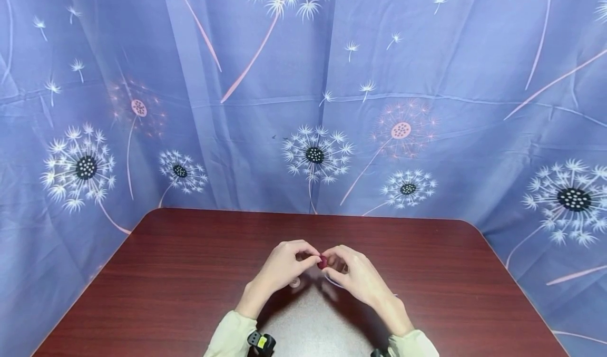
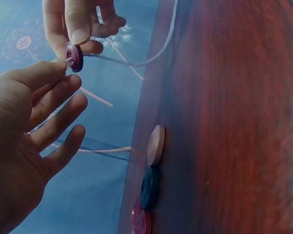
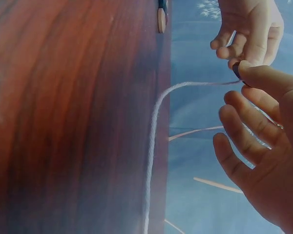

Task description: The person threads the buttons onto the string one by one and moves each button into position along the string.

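Between the two hands, above the table, a dark red button point(image 1: 323, 262) is held by its edges. My left hand point(image 1: 283, 266) pinches its left side with thumb and finger, other fingers spread loosely. From the right, my right hand point(image 1: 354, 273) pinches the same button, its thumb over the face in the right wrist view. A pale cord point(image 3: 154, 126) runs to the button, and in the left wrist view its short tip pokes out of a hole point(image 2: 70, 61). Fingertips partly cover the button.
On the brown table point(image 1: 199, 251), below my left hand, lie a beige button point(image 2: 156, 146), a teal button point(image 2: 149, 187) and reddish buttons point(image 2: 143, 222). The cord's other part trails under my right hand. A blue dandelion-print curtain point(image 1: 265, 177) hangs behind the table.
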Tool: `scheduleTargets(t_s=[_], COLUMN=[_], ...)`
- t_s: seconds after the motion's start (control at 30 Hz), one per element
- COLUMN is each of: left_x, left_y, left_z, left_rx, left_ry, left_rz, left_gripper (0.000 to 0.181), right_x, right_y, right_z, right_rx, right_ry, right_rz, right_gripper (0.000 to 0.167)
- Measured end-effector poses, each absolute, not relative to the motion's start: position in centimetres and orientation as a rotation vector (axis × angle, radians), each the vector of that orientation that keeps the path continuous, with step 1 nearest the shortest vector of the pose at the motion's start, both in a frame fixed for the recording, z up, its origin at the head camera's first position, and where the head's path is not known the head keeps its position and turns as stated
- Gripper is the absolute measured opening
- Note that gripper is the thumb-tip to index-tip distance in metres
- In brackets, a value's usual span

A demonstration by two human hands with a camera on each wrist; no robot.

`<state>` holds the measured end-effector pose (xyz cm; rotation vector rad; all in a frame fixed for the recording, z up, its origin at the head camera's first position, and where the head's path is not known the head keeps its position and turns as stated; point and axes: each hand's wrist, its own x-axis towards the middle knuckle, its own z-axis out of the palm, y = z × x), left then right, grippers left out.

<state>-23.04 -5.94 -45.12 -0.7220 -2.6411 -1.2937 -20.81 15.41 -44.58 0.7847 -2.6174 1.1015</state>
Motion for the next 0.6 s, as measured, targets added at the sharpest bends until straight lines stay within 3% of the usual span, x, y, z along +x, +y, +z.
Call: scheduleTargets(t_s=[0.6], left_x=[-23.3], left_y=[-6.7], left_z=[-45.0], left_rx=[-0.714], left_ry=[-2.664], left_rz=[-1.003], left_gripper=[0.010], right_x=[-21.3], right_y=[17.6], right_z=[-44.5], right_rx=[0.796], right_ry=[-2.881], right_rz=[1.018], right_gripper=[0.025])
